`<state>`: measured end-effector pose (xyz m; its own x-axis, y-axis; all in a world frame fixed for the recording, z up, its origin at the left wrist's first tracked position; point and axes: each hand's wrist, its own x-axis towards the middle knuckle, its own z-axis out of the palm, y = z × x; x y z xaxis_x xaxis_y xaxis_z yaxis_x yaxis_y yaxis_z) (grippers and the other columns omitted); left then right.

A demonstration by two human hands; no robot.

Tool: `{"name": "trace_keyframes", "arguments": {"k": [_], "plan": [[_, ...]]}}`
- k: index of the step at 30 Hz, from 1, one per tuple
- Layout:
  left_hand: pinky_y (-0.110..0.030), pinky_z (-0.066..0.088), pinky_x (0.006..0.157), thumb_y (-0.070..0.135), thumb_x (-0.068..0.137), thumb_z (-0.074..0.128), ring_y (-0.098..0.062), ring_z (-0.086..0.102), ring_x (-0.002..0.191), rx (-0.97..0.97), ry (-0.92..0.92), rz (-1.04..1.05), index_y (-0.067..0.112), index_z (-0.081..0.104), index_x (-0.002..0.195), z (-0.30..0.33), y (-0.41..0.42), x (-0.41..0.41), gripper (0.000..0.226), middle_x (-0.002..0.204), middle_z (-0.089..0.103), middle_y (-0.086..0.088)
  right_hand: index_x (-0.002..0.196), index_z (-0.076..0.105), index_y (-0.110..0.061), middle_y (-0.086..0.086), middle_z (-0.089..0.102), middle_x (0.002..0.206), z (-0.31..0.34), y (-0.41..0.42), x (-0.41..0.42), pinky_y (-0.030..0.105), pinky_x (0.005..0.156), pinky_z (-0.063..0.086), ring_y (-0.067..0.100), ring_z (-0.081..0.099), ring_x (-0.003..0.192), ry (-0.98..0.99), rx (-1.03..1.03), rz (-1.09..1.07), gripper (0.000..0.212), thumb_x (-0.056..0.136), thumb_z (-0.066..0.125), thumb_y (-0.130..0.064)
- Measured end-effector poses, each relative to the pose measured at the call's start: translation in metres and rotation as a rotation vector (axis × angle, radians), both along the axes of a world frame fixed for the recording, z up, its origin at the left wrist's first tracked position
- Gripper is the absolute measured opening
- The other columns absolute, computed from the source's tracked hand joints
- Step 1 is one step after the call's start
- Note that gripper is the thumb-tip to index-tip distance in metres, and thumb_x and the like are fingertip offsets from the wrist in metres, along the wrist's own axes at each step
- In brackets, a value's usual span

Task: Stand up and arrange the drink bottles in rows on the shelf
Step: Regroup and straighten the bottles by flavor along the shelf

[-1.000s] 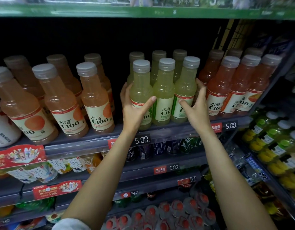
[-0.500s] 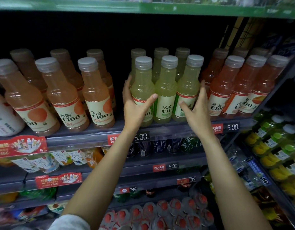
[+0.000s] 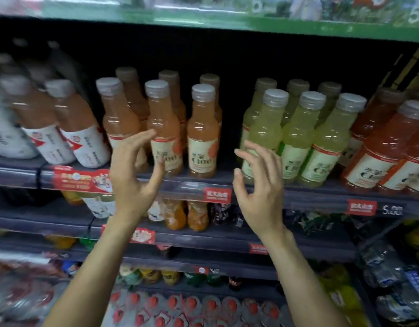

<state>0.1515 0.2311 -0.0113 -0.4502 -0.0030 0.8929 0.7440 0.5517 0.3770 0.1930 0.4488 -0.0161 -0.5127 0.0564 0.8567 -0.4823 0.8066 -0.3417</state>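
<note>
A: Both my left hand (image 3: 133,182) and right hand (image 3: 260,192) are released, grasping nothing; orange bottles (image 3: 164,128) stand at twelve o'clock on the shelf (image 3: 192,185).

B: Risk?

A: Reaching carelessly could topple the front row.

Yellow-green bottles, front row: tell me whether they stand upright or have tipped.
Upright. The three front yellow-green bottles stand on their bases with caps up, side by side on the shelf. Neither hand touches them.
</note>
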Motion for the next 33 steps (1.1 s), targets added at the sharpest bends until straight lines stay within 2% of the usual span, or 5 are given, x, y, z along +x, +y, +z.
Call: {"name": "trace_keyframes", "arguments": {"k": [5, 10, 13, 19, 33], "plan": [[-0.04, 0.031, 0.112, 0.023, 0.09, 0.063, -0.025, 0.036, 0.135, 0.136, -0.115, 0.074, 0.002, 0.04, 0.137, 0.001, -0.056, -0.038, 0.056, 0.143, 0.039, -0.014, 0.138, 0.041, -0.013, 0.012, 0.032, 0.147, -0.003, -0.049, -0.03, 0.028, 0.115, 0.022, 0.021, 0.026, 0.139, -0.157, -0.131, -0.028, 0.052, 0.09, 0.06, -0.021], [-0.031, 0.024, 0.118, 0.032, 0.089, 0.066, -0.005, 0.022, 0.143, 0.22, -0.431, -0.156, 0.016, 0.01, 0.151, -0.009, -0.073, -0.074, 0.085, 0.153, 0.018, 0.009, 0.146, 0.022, -0.011, 0.016, 0.027, 0.149, -0.009, -0.076, -0.058, 0.042, 0.116, 0.024, 0.027, 0.022, 0.141, -0.232, -0.271, -0.073, 0.071, 0.088, 0.059, -0.029], [-0.02, 0.031, 0.111, 0.047, 0.081, 0.069, 0.009, 0.033, 0.131, 0.3, -0.561, -0.243, 0.024, 0.024, 0.147, -0.013, -0.079, -0.088, 0.083, 0.148, 0.032, 0.009, 0.146, 0.02, -0.008, 0.015, 0.027, 0.148, -0.01, -0.081, -0.067, 0.046, 0.113, 0.028, 0.026, 0.025, 0.14, -0.215, -0.301, -0.126, 0.073, 0.087, 0.061, -0.024], [-0.045, 0.038, 0.11, 0.068, 0.065, 0.07, -0.018, 0.038, 0.137, 0.294, -0.566, -0.327, 0.068, 0.038, 0.113, -0.016, -0.087, -0.113, 0.058, 0.153, 0.032, -0.003, 0.145, 0.023, -0.011, 0.011, 0.031, 0.144, -0.008, -0.087, -0.071, 0.026, 0.108, 0.025, 0.014, 0.029, 0.134, -0.274, -0.353, -0.145, 0.072, 0.086, 0.065, -0.014], [-0.036, 0.037, 0.11, 0.081, 0.05, 0.07, -0.014, 0.038, 0.137, 0.203, -0.693, -0.526, 0.069, 0.033, 0.118, -0.013, -0.078, -0.13, 0.078, 0.154, 0.031, -0.004, 0.145, 0.022, -0.015, 0.001, 0.034, 0.143, -0.005, -0.081, -0.071, 0.004, 0.1, 0.024, 0.003, 0.032, 0.128, -0.339, -0.379, -0.071, 0.075, 0.085, 0.068, -0.017]]}}
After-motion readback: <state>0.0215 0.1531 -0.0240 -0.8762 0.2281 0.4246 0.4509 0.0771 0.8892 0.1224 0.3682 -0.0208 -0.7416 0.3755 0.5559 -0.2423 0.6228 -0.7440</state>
